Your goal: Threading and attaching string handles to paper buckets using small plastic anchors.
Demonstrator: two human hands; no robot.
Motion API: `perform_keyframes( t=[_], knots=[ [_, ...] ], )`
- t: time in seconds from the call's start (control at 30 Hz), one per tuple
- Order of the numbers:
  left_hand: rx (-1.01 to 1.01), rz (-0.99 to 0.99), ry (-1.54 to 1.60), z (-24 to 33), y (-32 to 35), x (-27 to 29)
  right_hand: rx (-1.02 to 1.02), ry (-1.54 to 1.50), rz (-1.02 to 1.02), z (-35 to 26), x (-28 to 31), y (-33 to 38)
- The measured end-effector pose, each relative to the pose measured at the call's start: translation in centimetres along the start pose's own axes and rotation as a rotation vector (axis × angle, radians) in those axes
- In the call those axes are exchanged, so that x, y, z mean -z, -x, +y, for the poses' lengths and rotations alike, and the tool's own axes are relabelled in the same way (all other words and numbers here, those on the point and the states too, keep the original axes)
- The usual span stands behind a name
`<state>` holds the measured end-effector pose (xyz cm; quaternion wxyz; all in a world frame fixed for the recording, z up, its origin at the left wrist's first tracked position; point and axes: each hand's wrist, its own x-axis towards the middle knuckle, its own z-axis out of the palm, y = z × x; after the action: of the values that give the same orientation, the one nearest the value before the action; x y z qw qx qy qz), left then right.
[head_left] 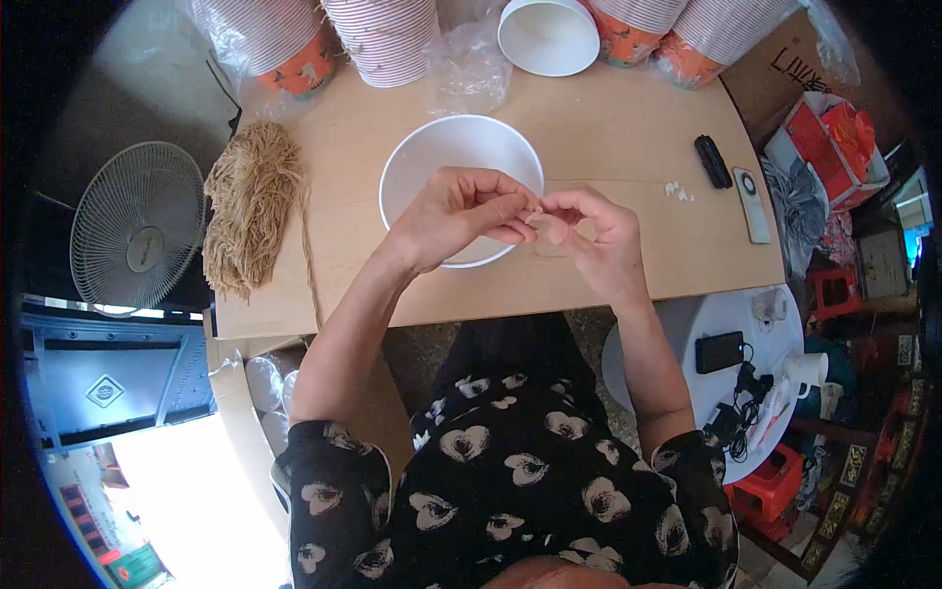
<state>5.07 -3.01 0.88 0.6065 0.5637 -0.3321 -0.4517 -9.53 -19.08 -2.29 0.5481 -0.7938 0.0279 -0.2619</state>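
Note:
Over the right rim of a large white bowl [469, 143] my two hands meet, fingertip to fingertip. My left hand [453, 218] is closed in a pinch, its thumb pressed toward the forefinger. Facing it, my right hand [606, 245] is pinched too, thumb and forefinger nearly touching the left fingertips. A tiny pale bit [535, 216] shows between the fingers, too small to name. The left hand hides part of the bowl's inside. Several small white scraps [677, 191] lie on the wooden table [608, 128] to the right.
A bundle of tan strings [252, 211] lies on the table's left side, one strand trailing to the front edge. Stacked paper cups [383, 39] and a white tub [549, 37] line the back. A black object [712, 162] and a silver remote [753, 206] lie right. A fan [145, 245] stands left.

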Motion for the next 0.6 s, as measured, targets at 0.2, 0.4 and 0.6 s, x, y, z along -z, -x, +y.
perform_keyframes(
  t=[0.2, 0.4, 0.6],
  knots=[
    [-0.092, -0.104, -0.029, -0.4, 0.1, 0.8, -0.197, -0.253, 0.028, 0.3, 0.5, -0.1],
    [-0.053, -0.115, -0.083, 0.1, -0.2, 0.3, -0.209, -0.21, 0.082, -0.3, 1.1, -0.6],
    [-0.07, -0.058, -0.085, 0.5, 0.0, 0.3, -0.012, 0.08, -0.094, -2.7, 1.3, -1.2]
  ],
)
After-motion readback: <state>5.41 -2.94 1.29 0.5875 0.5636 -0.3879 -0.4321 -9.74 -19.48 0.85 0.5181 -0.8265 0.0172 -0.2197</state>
